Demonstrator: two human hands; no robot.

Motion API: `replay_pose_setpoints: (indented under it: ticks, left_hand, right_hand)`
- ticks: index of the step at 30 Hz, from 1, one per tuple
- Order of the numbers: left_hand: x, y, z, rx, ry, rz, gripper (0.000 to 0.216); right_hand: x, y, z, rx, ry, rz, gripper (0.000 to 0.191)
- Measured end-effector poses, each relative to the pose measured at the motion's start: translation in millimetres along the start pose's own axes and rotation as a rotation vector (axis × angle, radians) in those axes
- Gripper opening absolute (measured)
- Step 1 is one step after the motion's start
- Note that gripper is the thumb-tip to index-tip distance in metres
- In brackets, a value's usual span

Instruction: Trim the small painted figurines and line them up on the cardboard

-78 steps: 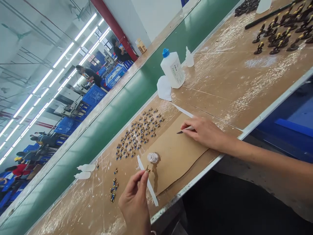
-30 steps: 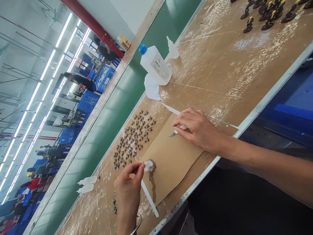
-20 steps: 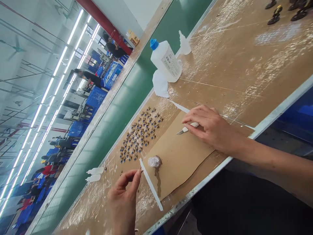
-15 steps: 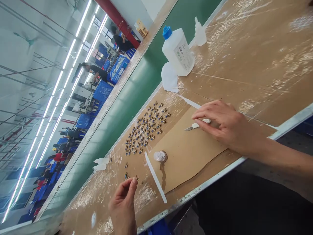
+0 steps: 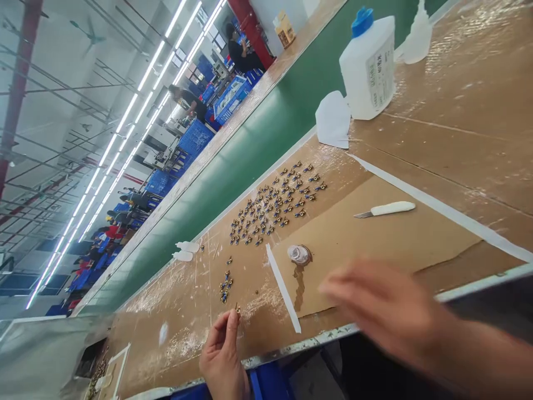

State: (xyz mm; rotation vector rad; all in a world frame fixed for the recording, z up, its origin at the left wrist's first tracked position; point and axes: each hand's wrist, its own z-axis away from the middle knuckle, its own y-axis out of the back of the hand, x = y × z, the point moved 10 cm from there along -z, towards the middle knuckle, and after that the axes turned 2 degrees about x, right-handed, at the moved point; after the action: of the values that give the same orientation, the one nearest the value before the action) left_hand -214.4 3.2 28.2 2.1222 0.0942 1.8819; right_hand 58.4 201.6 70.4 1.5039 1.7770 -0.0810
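My left hand (image 5: pixel 224 353) is closed in a pinch at the front of the bench, with a small gold-coloured metal piece (image 5: pixel 238 310) between thumb and forefinger. My right hand (image 5: pixel 375 297), smeared by motion, hangs over the near edge of the cardboard sheet (image 5: pixel 345 239); how its fingers are set is unclear. A craft knife (image 5: pixel 391 208) with a white handle lies on the cardboard, apart from the hand. Toward the sheet's left end sits a small clear cup (image 5: pixel 299 254) beside a wet streak. Several small gold and blue pieces (image 5: pixel 225 288) lie just beyond my left hand.
Many more gold and blue pieces (image 5: pixel 270 208) are spread behind the cardboard. A white bottle with a blue cap (image 5: pixel 370 72), a squeeze bottle (image 5: pixel 418 36) and white paper (image 5: pixel 333 119) stand at the back. Two small white bottles (image 5: pixel 185 250) lie left. White tape strips (image 5: pixel 283 289) flank the cardboard.
My right hand has left the knife, which now lies on the cardboard, and has moved left and nearer to me. My left hand keeps its pinch. The view has shifted.
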Motion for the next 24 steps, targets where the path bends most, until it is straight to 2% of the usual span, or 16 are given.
replay_pose_setpoints:
  ticks: [2,4,5,7,10,14,19,24]
  left_hand:
    - [-1.0,6.3,2.0,0.008,0.009,0.044,0.028]
    - [-2.6,12.0,2.6,0.01,0.02,0.08,0.028]
    - [-3.6,14.4,2.5,0.009,0.027,0.095,0.028]
    - [-5.1,18.3,1.8,0.005,0.036,0.126,0.028]
    - [-5.4,20.0,0.9,-0.016,0.037,0.178,0.025]
    - [-7.7,19.8,2.4,-0.034,0.047,0.252,0.025]
    - [-12.7,20.2,6.8,-0.059,0.06,0.273,0.024]
    - [-11.7,27.9,8.6,-0.04,0.04,0.263,0.024]
  right_hand:
    - [-31.2,-63.8,-3.0,-0.233,0.013,-0.011,0.02]
    - [-51.1,-124.1,-7.9,-0.484,0.019,0.053,0.013]
    - [-54.1,-147.5,-11.9,-0.585,0.006,0.099,0.013]
    - [-53.2,-174.2,-27.7,-0.649,-0.018,0.157,0.014]
    - [-40.4,-193.0,-48.3,-0.679,-0.043,0.241,0.015]
    - [-26.9,-207.3,-53.8,-0.748,-0.027,0.325,0.009]
    - [-27.5,-216.1,-51.4,-0.824,0.046,0.371,0.01]
    - [-33.7,-220.8,-48.2,-0.838,0.152,0.409,0.008]
